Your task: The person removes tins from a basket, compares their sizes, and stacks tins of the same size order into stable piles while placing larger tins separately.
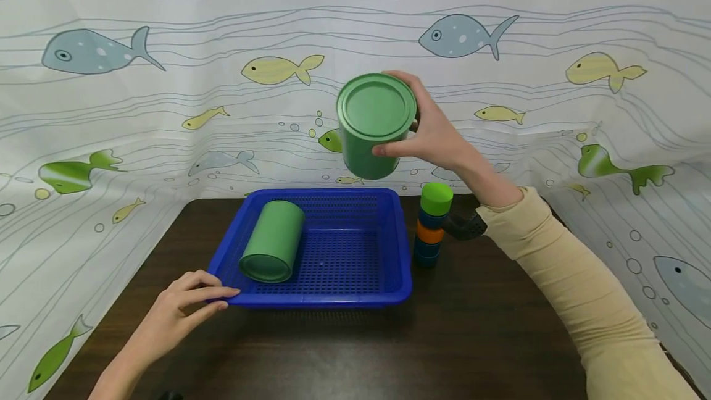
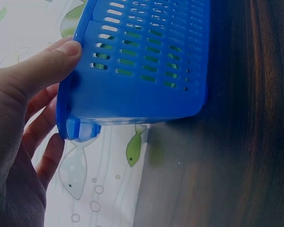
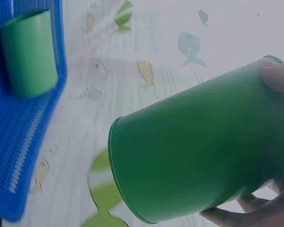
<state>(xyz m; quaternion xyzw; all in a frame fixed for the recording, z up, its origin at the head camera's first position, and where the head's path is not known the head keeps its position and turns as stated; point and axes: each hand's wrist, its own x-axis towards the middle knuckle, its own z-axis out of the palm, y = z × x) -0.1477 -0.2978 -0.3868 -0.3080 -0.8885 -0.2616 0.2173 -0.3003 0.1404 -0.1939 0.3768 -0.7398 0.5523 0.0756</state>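
In the head view my right hand (image 1: 430,131) grips a green can (image 1: 378,107) in the air, with one round end turned toward me. The right wrist view shows the fingers and thumb around the side of this can (image 3: 199,146). A second green can (image 1: 274,239) lies on its side in the left part of a blue plastic basket (image 1: 311,299). My left hand (image 1: 180,307) is at the basket's near left corner. Seen from the left wrist, the basket's rim (image 2: 64,106) is pinched between that hand's thumb and fingers.
The basket stands on a dark wooden table (image 1: 333,357). Close to its right side is a stack of green, blue and orange cups (image 1: 431,227). A white sheet (image 1: 294,11) printed with fish surrounds the table at the back and sides.
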